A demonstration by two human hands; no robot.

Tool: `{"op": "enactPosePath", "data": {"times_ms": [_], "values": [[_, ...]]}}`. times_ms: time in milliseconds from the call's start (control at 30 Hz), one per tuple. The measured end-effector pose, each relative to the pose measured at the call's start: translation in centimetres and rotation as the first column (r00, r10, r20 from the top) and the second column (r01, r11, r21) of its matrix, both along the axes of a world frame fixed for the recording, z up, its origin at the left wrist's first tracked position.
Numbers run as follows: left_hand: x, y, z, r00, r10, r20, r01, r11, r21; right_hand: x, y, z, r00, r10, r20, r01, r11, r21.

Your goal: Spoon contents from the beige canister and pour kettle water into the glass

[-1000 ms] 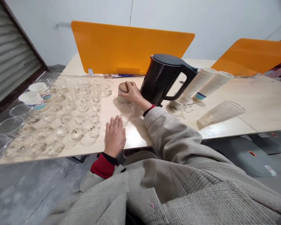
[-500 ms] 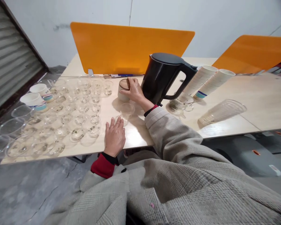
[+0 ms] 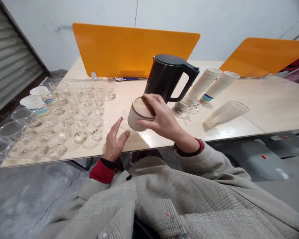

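My right hand (image 3: 163, 116) grips a small cream jar (image 3: 135, 118) from above, thumb on its near side and fingers across its far rim. The jar is raised off the table and tilted. It has a brown rim and a tan top; I cannot tell whether that is a lid. To its left, my left hand (image 3: 114, 141) is held up, thumb and fingers apart, touching nothing. A clear plastic cup (image 3: 125, 123) stands on the table partly hidden behind the jar. Many clear plastic cups (image 3: 80, 136) with dark bits in the bottom stand close together on the left.
Behind the jar is a black electric kettle (image 3: 161, 78). Stacked paper cups (image 3: 220, 86), a metal strainer (image 3: 185, 105) and a lying stack of clear cups (image 3: 225, 114) are to the right. Two paper cups (image 3: 33, 103) stand far left. An orange divider (image 3: 134, 49) lines the back.
My right hand has lifted the jar from beside the kettle and brought it nearer and tilted. My left hand has come away from the clear cup, its thumb now spread.
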State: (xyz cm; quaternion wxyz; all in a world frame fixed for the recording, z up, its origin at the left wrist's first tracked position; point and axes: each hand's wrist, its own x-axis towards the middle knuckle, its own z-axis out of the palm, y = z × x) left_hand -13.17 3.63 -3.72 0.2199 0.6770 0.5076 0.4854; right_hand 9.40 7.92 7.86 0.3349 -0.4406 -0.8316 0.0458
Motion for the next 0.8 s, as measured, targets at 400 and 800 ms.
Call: {"op": "enactPosePath", "data": {"times_ms": [400,800], "values": [[1.0,0.7,0.4,0.987,-0.115,-0.109,0.109,0.992,-0.056,-2.9,-2.2,-6.3,0.999,-0.038,0.033,0.044,0.984,-0.173],[1.4,0.7,0.2,0.991,-0.050,-0.123,0.045,0.998,-0.046,-3.8,-1.8,-6.0,0.997,-0.071,0.008,0.071,0.988,-0.136]]}}
